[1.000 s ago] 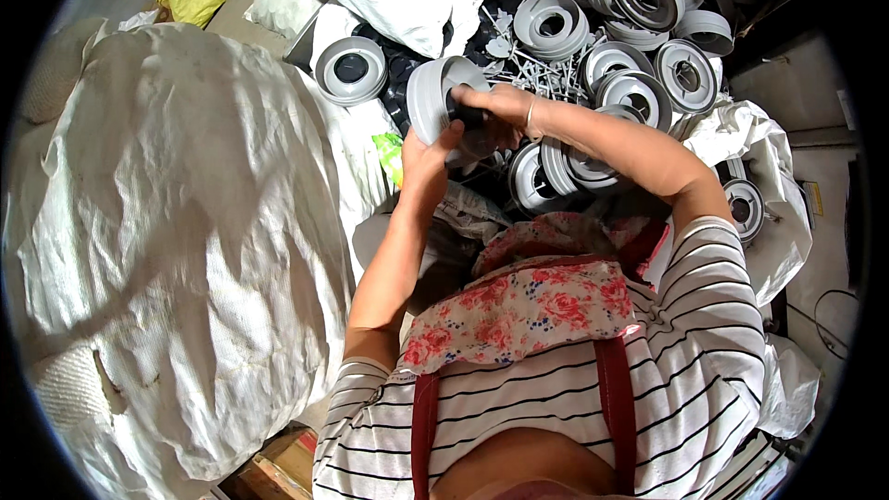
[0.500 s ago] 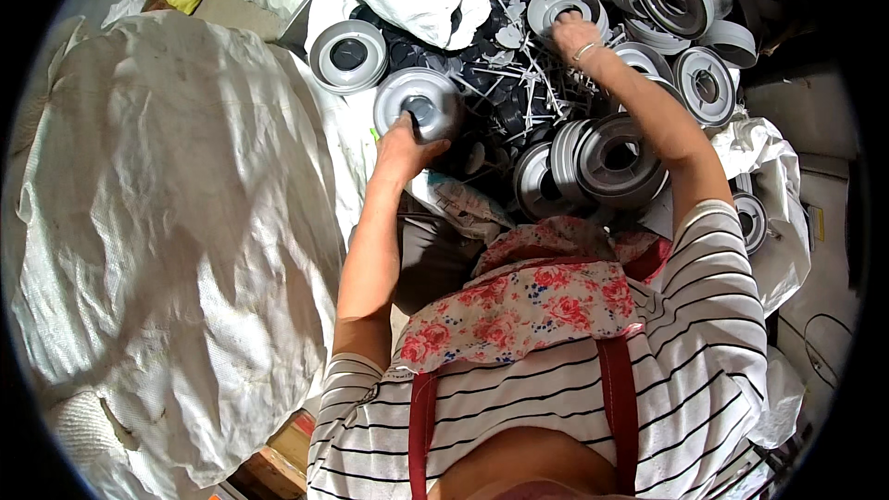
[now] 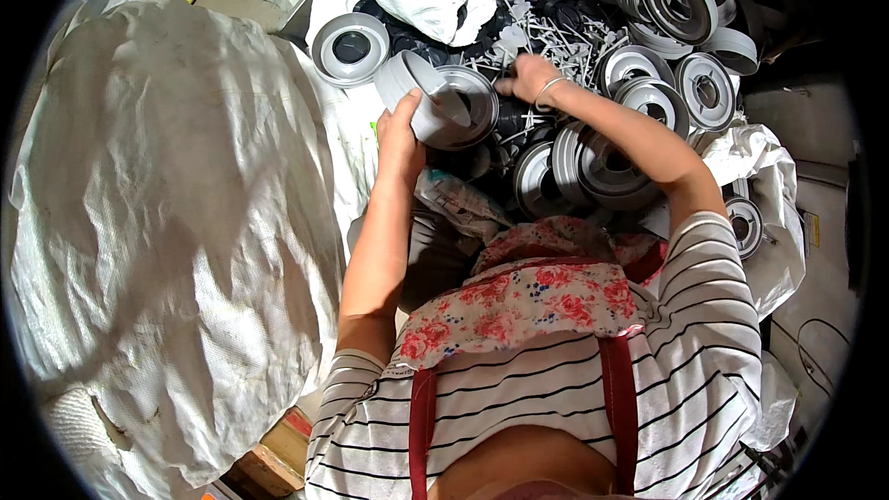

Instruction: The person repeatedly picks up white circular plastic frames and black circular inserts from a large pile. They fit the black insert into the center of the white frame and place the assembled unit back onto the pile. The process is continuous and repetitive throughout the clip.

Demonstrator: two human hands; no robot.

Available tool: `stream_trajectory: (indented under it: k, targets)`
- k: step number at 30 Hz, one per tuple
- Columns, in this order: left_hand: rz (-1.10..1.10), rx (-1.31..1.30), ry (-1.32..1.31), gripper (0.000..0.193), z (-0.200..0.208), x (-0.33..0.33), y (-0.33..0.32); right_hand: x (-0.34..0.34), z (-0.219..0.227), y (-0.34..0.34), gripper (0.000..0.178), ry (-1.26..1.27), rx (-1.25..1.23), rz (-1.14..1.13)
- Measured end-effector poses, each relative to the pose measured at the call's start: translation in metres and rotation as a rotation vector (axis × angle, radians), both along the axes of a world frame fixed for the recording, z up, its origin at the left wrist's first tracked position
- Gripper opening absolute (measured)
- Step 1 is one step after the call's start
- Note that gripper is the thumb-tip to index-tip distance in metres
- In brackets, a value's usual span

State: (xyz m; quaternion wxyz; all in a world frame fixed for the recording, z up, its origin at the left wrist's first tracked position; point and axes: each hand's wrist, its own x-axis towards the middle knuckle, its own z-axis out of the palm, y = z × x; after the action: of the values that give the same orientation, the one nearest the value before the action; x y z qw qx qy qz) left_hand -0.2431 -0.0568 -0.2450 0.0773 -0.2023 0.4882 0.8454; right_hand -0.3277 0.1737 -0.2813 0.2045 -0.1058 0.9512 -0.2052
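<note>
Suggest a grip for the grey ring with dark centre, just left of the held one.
I'd pinch the grey ring by its outer rim at the near-left edge, coming from the person's side: it lies open face up, so its raised rim is exposed, while the held ring in the left hand crowds its near-right.

Grey plastic ring (image 3: 400, 76), smooth-walled, held tilted by the left hand (image 3: 400, 137), thumb on wall. Second grey ring (image 3: 485, 104) is seen at its 3 o'clock, partly covered by it; contact unclear. Thin pale sticks (image 3: 576, 48) are heaped loose at 2 o'clock, overlapped by the right hand (image 3: 534, 79); fingertips blurred.
</note>
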Motion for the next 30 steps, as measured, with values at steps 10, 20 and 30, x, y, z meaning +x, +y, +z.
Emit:
stream_trajectory:
  k: [10, 20, 30]
  targets:
    - [0.067, -0.455, 0.210, 0.032, 0.004, 0.009, 0.009, 0.002, -0.079, -0.019, 0.047, -0.137, 0.142, 0.294]
    - [0.054, -0.580, 0.368, 0.031, 0.011, 0.017, 0.012, 0.031, -0.036, -0.017, 0.059, 0.120, 0.290, 0.301]
    - [-0.254, 0.129, 0.175, 0.040, 0.014, 0.028, 0.051, 0.059, 0.081, 0.007, 0.069, 0.483, -0.532, 0.110]
